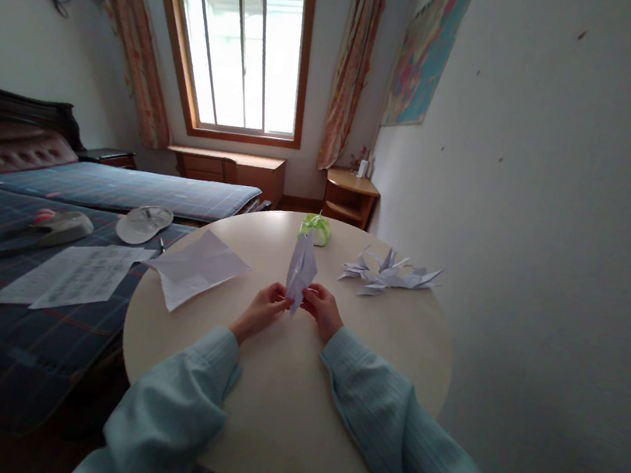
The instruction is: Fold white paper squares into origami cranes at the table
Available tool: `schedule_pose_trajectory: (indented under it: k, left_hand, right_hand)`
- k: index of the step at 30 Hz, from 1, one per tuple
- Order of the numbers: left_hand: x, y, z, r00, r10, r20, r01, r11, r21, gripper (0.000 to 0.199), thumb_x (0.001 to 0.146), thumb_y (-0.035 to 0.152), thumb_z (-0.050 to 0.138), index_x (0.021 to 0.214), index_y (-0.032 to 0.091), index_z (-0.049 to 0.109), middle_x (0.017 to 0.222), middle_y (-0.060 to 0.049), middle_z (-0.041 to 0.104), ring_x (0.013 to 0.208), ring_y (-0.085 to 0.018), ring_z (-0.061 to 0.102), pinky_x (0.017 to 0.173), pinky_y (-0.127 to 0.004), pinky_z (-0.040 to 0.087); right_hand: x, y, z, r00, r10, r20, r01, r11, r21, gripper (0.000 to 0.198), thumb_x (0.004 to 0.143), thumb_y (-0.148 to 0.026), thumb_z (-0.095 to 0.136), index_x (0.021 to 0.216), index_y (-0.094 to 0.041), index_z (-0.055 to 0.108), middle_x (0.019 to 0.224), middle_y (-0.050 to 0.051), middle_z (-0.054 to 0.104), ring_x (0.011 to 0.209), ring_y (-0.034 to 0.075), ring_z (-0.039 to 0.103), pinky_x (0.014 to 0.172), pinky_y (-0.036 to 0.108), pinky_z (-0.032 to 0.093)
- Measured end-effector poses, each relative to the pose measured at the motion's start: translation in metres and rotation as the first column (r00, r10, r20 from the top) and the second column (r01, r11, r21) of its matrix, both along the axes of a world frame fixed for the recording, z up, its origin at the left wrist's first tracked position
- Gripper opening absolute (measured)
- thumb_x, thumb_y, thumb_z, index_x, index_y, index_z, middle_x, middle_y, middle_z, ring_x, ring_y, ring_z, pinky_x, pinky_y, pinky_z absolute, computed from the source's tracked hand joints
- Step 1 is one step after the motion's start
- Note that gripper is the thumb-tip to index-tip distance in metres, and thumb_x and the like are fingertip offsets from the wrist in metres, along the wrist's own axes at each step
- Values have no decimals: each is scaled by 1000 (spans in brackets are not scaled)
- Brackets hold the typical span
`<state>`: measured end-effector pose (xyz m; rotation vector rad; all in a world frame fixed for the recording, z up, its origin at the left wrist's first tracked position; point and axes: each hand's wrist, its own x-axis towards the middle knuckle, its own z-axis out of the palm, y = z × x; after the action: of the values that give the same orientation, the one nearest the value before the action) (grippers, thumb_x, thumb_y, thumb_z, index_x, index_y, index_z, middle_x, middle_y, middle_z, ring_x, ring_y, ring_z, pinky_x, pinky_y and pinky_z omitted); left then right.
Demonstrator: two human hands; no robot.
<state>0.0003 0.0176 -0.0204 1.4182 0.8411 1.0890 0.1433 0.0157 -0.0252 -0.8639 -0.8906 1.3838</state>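
Between my hands, above the middle of the round table (279,411), a folded piece of white paper (303,262) stands upright in a narrow diamond shape. My left hand (264,308) pinches its lower left edge. On the other side, the fingers of my right hand (324,308) are closed on its lower right edge. Several folded paper cranes (386,272) lie in a cluster at the right of the tabletop. To the left, creased white paper sheets (199,267) lie flat, partly over the table's edge.
A green and white soft packet (315,229) sits at the table's far side. The bed (71,343) on the left bears printed sheets (80,278), a pale cap (144,224) and a grey bag-like item (52,227). A wall (553,301) runs close along the right.
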Motion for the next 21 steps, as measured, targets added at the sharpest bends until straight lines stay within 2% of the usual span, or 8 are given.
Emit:
schedule_pose_trajectory:
  k: [6, 10, 12, 17, 21]
  left_hand:
    - [0, -3, 5, 999, 16, -29, -15, 999, 30, 33, 58, 39, 68, 69, 14, 48, 60, 2, 55, 56, -8, 50, 53, -20, 36]
    - [-2, -5, 11, 1000, 17, -5, -16, 999, 45, 35, 69, 48, 53, 70, 13, 53, 68, -2, 56, 64, -11, 53, 61, -23, 41]
    - [-4, -3, 12, 998, 70, 1, -70, 996, 61, 36, 70, 49, 50, 69, 13, 54, 69, -2, 56, 66, -11, 53, 62, -24, 42]
    - [-6, 4, 10, 957, 287, 32, -289, 948, 133, 30, 60, 39, 64, 61, 15, 47, 57, 4, 49, 55, -8, 47, 54, -21, 39]
    - [-6, 9, 6, 935, 351, 60, -356, 918, 178, 30, 58, 35, 65, 61, 16, 42, 55, 5, 46, 50, -7, 45, 48, -19, 37]
  right_hand:
    - [1, -1, 2, 999, -35, 33, 36, 999, -25, 26, 52, -33, 68, 68, -18, 54, 62, -5, 56, 54, 7, 51, 50, 20, 36]
    - [1, 0, 3, 994, -73, 83, 74, 997, -19, 26, 52, -33, 67, 68, -18, 54, 57, -6, 53, 50, 5, 46, 46, 19, 29]
    - [1, 1, 2, 990, -70, 120, 71, 997, -4, 25, 52, -34, 67, 67, -18, 54, 54, -6, 51, 48, 5, 43, 45, 19, 27]
    - [-2, 3, -3, 979, 4, 202, -11, 999, 35, 27, 50, -37, 66, 63, -18, 52, 49, -7, 48, 41, 4, 37, 41, 20, 22]
    - [-3, 1, -2, 957, 35, 287, -52, 997, 52, 28, 52, -39, 65, 64, -17, 53, 51, -6, 50, 43, 6, 40, 41, 20, 26]
